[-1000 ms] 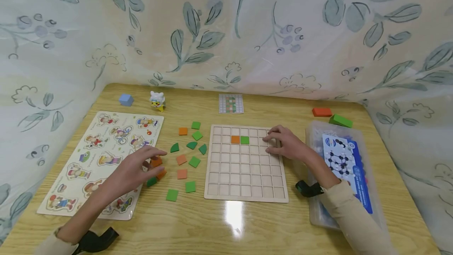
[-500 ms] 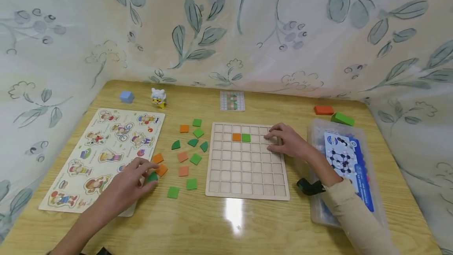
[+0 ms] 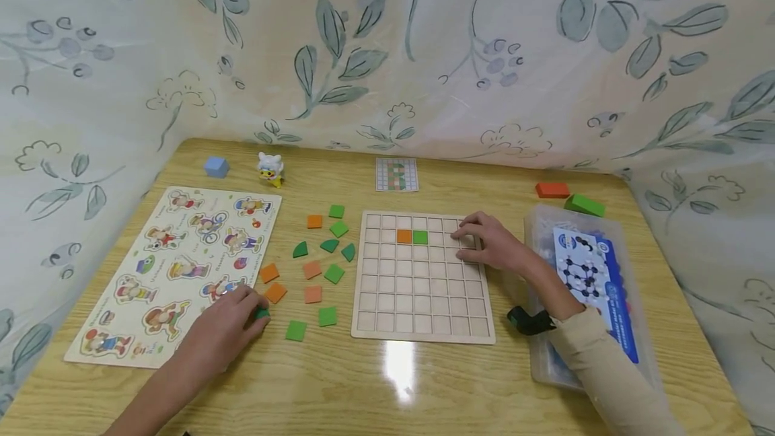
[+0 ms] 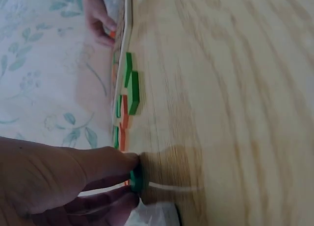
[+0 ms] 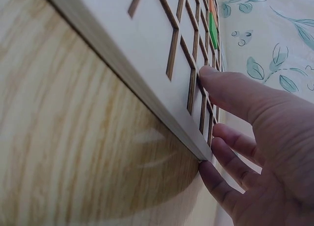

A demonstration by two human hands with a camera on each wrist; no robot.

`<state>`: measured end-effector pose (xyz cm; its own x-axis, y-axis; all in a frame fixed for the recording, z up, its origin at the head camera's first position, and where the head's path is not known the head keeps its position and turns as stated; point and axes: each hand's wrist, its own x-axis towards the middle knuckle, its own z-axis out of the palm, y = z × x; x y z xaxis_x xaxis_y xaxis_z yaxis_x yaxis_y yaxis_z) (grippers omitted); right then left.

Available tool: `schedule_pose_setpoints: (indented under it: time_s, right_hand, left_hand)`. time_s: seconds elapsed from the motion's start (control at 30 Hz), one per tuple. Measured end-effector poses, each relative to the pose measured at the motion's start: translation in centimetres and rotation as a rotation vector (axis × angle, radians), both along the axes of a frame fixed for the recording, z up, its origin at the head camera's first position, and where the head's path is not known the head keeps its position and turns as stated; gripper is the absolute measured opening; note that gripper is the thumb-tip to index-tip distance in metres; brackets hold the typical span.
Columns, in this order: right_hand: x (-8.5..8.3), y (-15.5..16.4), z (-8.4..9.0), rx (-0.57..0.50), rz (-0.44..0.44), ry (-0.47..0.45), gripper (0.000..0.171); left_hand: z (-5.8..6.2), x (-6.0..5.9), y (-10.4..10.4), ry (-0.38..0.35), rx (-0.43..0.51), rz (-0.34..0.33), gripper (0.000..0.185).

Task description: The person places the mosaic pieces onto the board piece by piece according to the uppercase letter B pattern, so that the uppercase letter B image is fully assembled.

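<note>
I see the pale wooden grid board [image 3: 422, 278] lying flat on the table, one orange and one green square seated in its second row. My right hand [image 3: 492, 245] rests on its far right corner, fingers relaxed, steadying it. My left hand [image 3: 223, 330] pinches a small dark green tile [image 3: 262, 313] against the tabletop, beside the loose orange and green tiles [image 3: 315, 268].

Left hand [image 3: 227, 328] lies low, fingers curled in a pinch; right hand [image 3: 493, 243] rests flat, fingers spread, forearm angled inward.
</note>
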<state>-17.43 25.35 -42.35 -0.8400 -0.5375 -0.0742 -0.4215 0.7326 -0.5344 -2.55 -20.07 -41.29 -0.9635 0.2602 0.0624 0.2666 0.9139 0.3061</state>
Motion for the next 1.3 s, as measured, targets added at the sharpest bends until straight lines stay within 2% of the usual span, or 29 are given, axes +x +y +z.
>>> schedule_pose_setpoints:
  time_s: [0.23, 0.47, 0.7, 0.9, 1.13, 1.3]
  right_hand:
    - [0.1, -0.2, 0.2, -0.007, 0.010, 0.005, 0.032]
    - [0.3, -0.4, 0.1, -0.021, 0.013, -0.010, 0.031]
    - [0.4, -0.3, 0.3, -0.017, 0.012, -0.002, 0.031]
    - [0.4, -0.2, 0.5, -0.014, 0.012, 0.005, 0.031]
    - [0.4, -0.2, 0.6, -0.021, 0.010, 0.006, 0.031]
    - [0.4, -0.1, 0.4, -0.016, 0.007, 0.014, 0.031]
  left_hand:
    - [0.1, 0.9, 0.8, 0.049, -0.081, 0.026, 0.012]
    - [0.2, 1.1, 1.0, 0.024, -0.097, 0.039, 0.014]
    - [0.4, 0.8, 0.8, 0.114, 0.010, 0.007, 0.018]
    - [0.4, 0.4, 0.5, 0.125, 0.118, -0.027, 0.020]
    - [0.4, 0.1, 0.4, 0.153, 0.164, -0.043, 0.023]
    - [0.4, 0.0, 0.5, 0.202, 0.169, -0.055, 0.022]
